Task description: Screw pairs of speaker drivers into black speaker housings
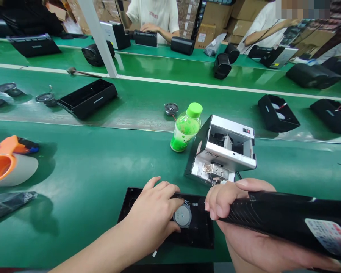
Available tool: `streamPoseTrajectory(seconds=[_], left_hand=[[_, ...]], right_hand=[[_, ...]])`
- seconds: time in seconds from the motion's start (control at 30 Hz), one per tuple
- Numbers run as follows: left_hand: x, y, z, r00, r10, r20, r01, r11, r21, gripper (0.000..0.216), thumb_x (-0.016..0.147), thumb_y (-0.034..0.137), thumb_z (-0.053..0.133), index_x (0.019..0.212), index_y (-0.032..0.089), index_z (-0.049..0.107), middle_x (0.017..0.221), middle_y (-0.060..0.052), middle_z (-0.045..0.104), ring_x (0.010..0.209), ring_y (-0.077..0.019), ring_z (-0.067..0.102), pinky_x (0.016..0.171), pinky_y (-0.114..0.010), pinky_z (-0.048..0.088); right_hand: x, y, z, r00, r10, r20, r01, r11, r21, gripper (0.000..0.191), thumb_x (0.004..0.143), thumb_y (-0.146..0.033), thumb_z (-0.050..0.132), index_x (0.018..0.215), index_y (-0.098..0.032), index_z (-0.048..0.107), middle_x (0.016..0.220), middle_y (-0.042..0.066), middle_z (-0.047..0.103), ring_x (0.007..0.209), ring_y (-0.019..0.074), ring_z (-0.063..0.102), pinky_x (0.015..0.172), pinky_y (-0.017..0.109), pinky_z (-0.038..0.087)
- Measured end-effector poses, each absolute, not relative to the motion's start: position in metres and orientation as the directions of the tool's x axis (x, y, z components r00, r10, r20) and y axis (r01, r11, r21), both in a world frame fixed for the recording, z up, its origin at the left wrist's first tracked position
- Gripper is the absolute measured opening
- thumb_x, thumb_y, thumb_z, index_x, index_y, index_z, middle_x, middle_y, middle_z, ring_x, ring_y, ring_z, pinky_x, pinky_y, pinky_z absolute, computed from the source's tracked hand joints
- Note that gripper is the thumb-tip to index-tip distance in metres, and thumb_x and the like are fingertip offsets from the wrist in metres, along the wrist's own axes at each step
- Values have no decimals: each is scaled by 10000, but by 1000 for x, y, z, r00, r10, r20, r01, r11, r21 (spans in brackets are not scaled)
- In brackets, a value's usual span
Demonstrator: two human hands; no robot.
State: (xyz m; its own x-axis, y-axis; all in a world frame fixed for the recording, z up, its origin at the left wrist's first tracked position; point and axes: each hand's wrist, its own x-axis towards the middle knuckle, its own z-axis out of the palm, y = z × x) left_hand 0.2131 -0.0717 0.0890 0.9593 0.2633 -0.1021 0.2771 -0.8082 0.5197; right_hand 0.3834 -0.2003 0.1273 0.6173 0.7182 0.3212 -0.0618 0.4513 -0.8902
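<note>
Head view: hands [156,212] [230,204] hold speaker [182,217] and screwdriver [275,216].

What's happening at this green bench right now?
A person works bare-handed at a green bench. The left hand holds a round speaker part down on a flat black panel. The right hand grips a long black tool angled toward that part. Just behind stand a silver machine and a green bottle. Black housings lie on the belt beyond, and other people work on the far side.
</note>
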Motion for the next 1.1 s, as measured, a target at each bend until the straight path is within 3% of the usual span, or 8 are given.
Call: streamPoseTrajectory(seconds=[1.1], left_hand=[[211, -71, 85, 959, 274, -70, 268, -807, 525, 546, 764, 398, 1034, 1239, 265, 801, 1352, -35, 742, 1228, -306, 706, 1303, -644, 367]], right_hand=[[382, -198, 125, 643, 669, 374, 6, 483, -875, 658, 887, -883, 672, 1120, -276, 771, 699, 5, 698, 520, 227, 615, 531, 395, 553]])
